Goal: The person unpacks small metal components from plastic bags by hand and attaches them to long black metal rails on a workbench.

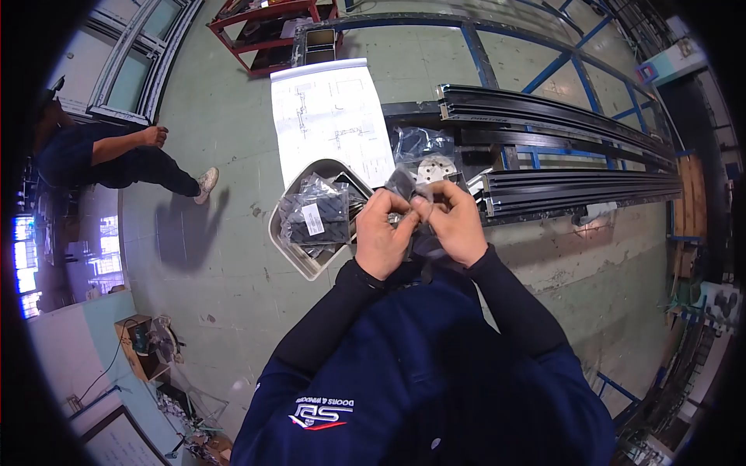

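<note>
The left hand [382, 233] and right hand [453, 221] meet in front of the chest, both grips pinching a small clear plastic bag of dark parts [402, 185]. Just left of them a grey tray [307, 260] holds more bagged black parts [315, 217]. Long black aluminium profiles [559, 116] lie beyond on a blue-framed rack [544, 74], beside a white drawing sheet [330, 116].

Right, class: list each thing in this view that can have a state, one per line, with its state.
Left hand: closed on a small plastic bag.
Right hand: pinching the same bag.
Tray: holds bagged black parts.
Drawing sheet: lying flat, unfolded.
Black profiles: stacked lengthwise on the blue frame.
</note>
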Tool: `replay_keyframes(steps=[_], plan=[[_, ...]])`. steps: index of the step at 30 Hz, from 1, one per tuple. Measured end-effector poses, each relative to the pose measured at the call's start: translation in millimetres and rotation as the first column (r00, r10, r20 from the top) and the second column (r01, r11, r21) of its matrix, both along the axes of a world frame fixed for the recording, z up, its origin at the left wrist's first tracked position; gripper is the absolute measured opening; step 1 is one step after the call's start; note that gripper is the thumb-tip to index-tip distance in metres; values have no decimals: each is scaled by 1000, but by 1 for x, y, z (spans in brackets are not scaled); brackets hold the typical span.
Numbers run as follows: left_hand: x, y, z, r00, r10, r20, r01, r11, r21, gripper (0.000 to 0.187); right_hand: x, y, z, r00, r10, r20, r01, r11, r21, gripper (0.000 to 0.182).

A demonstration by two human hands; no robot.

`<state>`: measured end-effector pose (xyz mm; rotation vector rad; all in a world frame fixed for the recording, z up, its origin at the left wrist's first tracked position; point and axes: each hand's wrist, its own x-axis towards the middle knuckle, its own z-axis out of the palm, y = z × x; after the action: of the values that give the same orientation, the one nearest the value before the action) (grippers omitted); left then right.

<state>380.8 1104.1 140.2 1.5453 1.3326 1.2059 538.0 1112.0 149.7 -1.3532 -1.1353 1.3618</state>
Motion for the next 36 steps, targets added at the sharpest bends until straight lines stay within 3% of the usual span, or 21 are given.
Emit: replay_keyframes(steps=[3,8,12,15,19,22,25,29,32,34,35,36], plan=[[4,-2,-13,995,-65,69,63,998,31,17,6,-5,-17,985,5,-175,-14,998,-54,22],[6,-14,-30,979,-127,161,141,987,-80,16,6,-19,-19,990,-48,-135,35,995,-93,30],[7,-20,-27,964,-188,186,200,979,-45,17,11,-18,-20,952,-114,-285,46,971,-236,32],[6,-23,-17,860,92,501,169,877,-451,22,13,-22,-34,923,-118,-365,52,981,-186,35],[2,-24,-45,955,-11,297,95,958,-270,32,11,-26,-32,942,-86,-325,22,980,-197,33],[1,-21,-55,955,-82,285,186,914,-360,31,18,-27,-62,999,34,-4,-34,996,-87,25],[6,-19,-100,929,-66,363,233,867,-440,32,20,-21,-88,935,41,351,-1,994,-113,18],[8,-17,-120,859,7,513,304,799,-520,33,22,-27,-120,977,1,214,17,996,-85,19],[5,-14,-121,858,-3,514,335,761,-555,36,23,-31,-126,973,-144,-181,85,951,-296,20],[6,-16,-112,870,-3,493,320,765,-560,36,27,-33,-125,984,-71,-162,24,961,-275,21],[4,-14,-105,928,-85,362,282,795,-537,34,28,-33,-125,988,-33,-154,-9,964,-265,22],[0,-12,-98,963,-159,219,251,823,-509,31,32,-34,-124,998,47,-31,-53,973,-225,21]])
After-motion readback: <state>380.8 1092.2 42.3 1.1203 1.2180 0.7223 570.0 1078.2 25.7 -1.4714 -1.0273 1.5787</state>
